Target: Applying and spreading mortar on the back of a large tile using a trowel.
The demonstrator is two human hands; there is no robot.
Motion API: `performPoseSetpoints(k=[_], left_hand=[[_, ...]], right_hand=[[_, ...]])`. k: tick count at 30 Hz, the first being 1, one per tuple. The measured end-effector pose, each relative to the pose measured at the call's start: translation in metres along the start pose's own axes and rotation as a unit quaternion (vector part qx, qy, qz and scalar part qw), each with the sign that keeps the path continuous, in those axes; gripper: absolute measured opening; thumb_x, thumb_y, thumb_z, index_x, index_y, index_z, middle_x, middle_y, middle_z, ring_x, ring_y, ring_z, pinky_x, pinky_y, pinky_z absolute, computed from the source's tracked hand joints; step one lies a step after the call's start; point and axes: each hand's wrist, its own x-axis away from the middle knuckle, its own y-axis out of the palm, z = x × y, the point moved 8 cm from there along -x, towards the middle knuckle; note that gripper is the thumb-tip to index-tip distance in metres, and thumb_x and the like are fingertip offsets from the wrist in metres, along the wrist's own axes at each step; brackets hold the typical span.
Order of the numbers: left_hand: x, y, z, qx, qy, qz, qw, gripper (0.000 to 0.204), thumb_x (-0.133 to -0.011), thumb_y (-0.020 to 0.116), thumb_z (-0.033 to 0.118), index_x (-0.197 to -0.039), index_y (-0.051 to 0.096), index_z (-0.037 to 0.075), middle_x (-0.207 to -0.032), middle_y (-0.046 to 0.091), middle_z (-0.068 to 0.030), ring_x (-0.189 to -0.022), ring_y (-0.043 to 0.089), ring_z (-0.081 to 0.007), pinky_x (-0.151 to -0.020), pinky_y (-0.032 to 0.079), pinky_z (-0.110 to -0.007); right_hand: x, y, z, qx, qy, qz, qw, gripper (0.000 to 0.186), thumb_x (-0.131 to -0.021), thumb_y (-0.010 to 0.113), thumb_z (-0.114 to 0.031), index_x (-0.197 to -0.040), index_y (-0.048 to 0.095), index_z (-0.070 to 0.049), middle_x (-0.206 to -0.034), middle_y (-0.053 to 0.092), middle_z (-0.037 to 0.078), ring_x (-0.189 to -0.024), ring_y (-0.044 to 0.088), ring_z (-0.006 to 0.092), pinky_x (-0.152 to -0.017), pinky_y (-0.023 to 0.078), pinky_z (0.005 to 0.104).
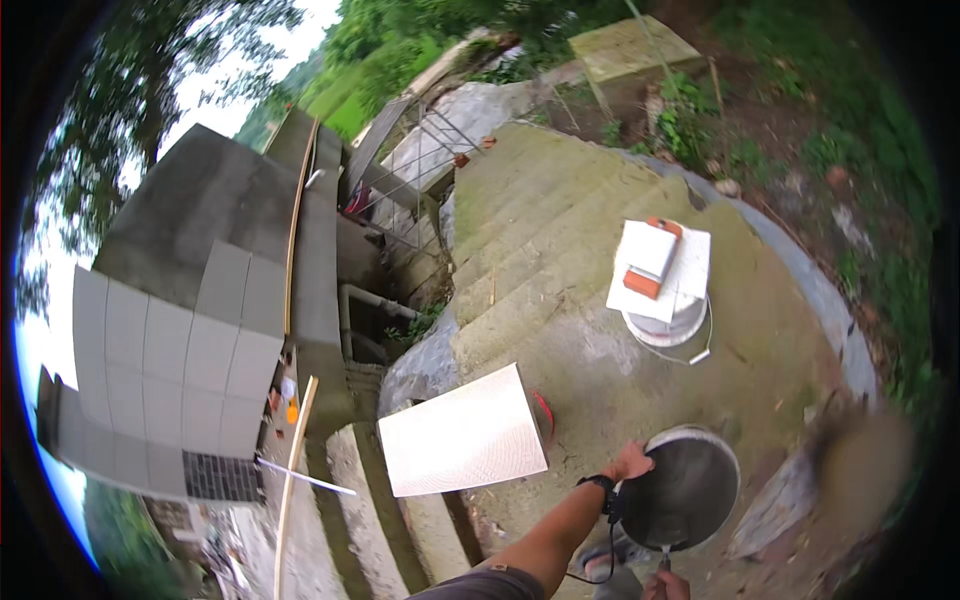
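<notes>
From the head view, my left hand [632,462] is curled over the rim of a round bucket [728,455], which sits low in front of me, its inside grey. My right hand [667,587], partly cut off by the lower edge, has its fingers closed around a tool handle [665,558] at the bucket's near side; what the tool ends in, I can't tell.

Left of the bucket, beside my left forearm, a large pale panel [460,435] lies tilted, with a bit of something red [543,412] showing past its right edge. Beyond, a white bucket [672,331] carries a square white sheet [625,280] with an orange-and-white block [650,262] on top. A blurred shape on my right I can't make out.

I'm outdoors on rough, mossy concrete [600,390], with steps [370,510] to the left and a grey tiled wall [150,350] past them.

I count two buckets, one large panel, one square sheet and two long wooden strips [293,470].
</notes>
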Motion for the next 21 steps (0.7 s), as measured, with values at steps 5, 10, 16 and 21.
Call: performPoseSetpoints(k=[5,10,16,21], left_hand=[[0.024,0.019,0.01,0.089,-0.035,0.018,0.995,0.056,-0.068,0.067,0.034,-0.113,0.066,0.0,-0.103,0.067,-0.0317,-0.104,0.063,-0.0477,-0.092,0.052,-0.05],[0.088,0.064,-0.032,0.071,-0.063,0.021,0.995,0.072,-0.069,0.069,0.042,-0.124,0.057,-0.002,-0.124,0.058,-0.0351,-0.117,0.056,-0.0497,-0.102,0.045,-0.051],[0.18,0.09,-0.061,0.183,-0.18,0.04,0.966,0.074,-0.067,0.074,0.044,-0.121,0.059,-0.005,-0.114,0.065,-0.0307,-0.109,0.065,-0.041,-0.089,0.054,-0.045],[0.265,0.142,-0.077,0.397,-0.197,0.143,0.885,0.089,-0.071,0.081,0.042,-0.137,0.044,-0.007,-0.117,0.065,-0.0255,-0.113,0.062,-0.0377,-0.099,0.049,-0.042]], right_hand=[[-0.039,-0.113,0.033,0.277,0.108,0.113,0.948,0.048,-0.103,0.045,-0.049,-0.095,0.061,-0.004,-0.05,0.047,0.003,-0.035,0.041,0.0182,-0.035,0.03,0.0361],[-0.102,-0.192,0.04,0.362,-0.072,0.069,0.927,0.045,-0.099,0.05,-0.04,-0.107,0.058,0.003,-0.08,0.064,0.018,-0.064,0.062,0.0292,-0.053,0.048,0.0444],[-0.004,-0.147,-0.058,0.58,-0.059,0.016,0.813,0.06,-0.08,0.073,-0.013,-0.132,0.049,0.003,-0.115,0.063,0.024,-0.095,0.067,0.0319,-0.074,0.055,0.0438],[0.019,-0.083,-0.087,0.745,-0.041,0.003,0.666,0.064,-0.077,0.076,-0.02,-0.129,0.048,0.006,-0.114,0.062,0.033,-0.098,0.066,0.044,-0.085,0.051,0.0513]])
